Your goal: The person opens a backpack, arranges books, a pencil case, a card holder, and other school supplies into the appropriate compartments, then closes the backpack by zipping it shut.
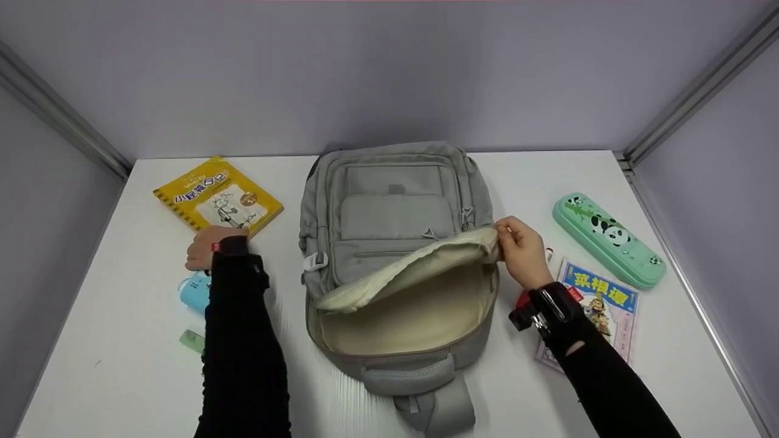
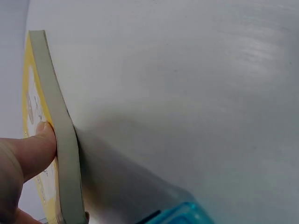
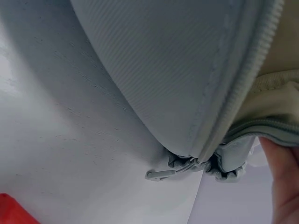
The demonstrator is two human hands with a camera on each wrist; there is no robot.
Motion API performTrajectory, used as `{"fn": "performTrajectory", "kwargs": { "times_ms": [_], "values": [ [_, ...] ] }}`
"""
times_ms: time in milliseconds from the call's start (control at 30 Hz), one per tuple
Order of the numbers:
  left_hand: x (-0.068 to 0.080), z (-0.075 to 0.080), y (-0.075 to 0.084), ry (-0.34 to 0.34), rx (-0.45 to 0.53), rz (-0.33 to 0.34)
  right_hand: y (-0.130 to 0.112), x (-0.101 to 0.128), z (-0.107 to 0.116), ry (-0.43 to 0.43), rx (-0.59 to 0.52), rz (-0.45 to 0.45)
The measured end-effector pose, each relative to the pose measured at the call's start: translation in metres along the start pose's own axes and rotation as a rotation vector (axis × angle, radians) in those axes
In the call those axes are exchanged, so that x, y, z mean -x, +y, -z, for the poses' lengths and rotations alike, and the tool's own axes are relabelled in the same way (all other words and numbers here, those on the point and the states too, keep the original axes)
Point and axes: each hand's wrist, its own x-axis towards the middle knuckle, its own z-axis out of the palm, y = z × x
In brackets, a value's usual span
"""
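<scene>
1. Two hands work on a white table (image 1: 122,365): the left hand (image 1: 207,246) grips the near corner of a yellow book (image 1: 218,196), thumb (image 2: 32,149) pressed on its cover.
2. The right hand (image 1: 522,252) pinches the flap edge of a grey backpack (image 1: 389,201) (unzipped, cream lining showing) lying between them at the table's middle.
3. A green panda pencil case (image 1: 608,240) lies to the right.

Half hidden under the left sleeve (image 1: 243,340) near the bench's left edge: a blue container (image 1: 195,291) and a small green object (image 1: 192,340), neither identifiable. Covered in part by the right forearm: the illustrated booklet (image 1: 602,310). Cut off at the bottom edge: the grey backpack's (image 1: 389,243) strap.
</scene>
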Motion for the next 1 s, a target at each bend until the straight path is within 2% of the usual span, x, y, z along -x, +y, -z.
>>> {"fn": "performTrajectory", "kwargs": {
  "times_ms": [100, 200, 333, 433, 533, 667, 800, 900, 1000],
  "values": [
    [0.007, 0.007, 0.001, 0.043, 0.087, -0.023, -0.002, -0.005, -0.001, 0.0, 0.01, 0.006],
    [0.017, 0.018, 0.005, 0.034, 0.297, -0.088, -0.006, -0.013, -0.001, 0.021, 0.026, 0.024],
    [0.032, 0.033, 0.013, -0.046, 0.602, -0.206, -0.013, -0.025, -0.001, 0.092, 0.058, 0.062],
    [0.042, 0.042, 0.012, -0.117, 0.744, -0.283, -0.018, -0.038, -0.001, 0.116, 0.062, 0.075],
    [0.053, 0.049, 0.002, -0.179, 0.858, -0.327, -0.024, -0.051, -0.001, 0.084, 0.033, 0.056],
    [0.07, 0.054, -0.025, -0.268, 1.08, -0.364, -0.033, -0.067, 0.002, 0.063, -0.022, -0.001],
    [0.093, 0.058, -0.064, -0.361, 1.285, -0.4, -0.039, -0.079, 0.005, 0.079, -0.115, -0.089],
    [0.109, 0.065, -0.101, -0.458, 1.356, -0.429, -0.04, -0.086, 0.005, 0.086, -0.176, -0.146],
    [0.117, 0.073, -0.137, -0.578, 1.368, -0.458, -0.04, -0.088, 0.005, 0.082, -0.201, -0.178]
  ]
}}
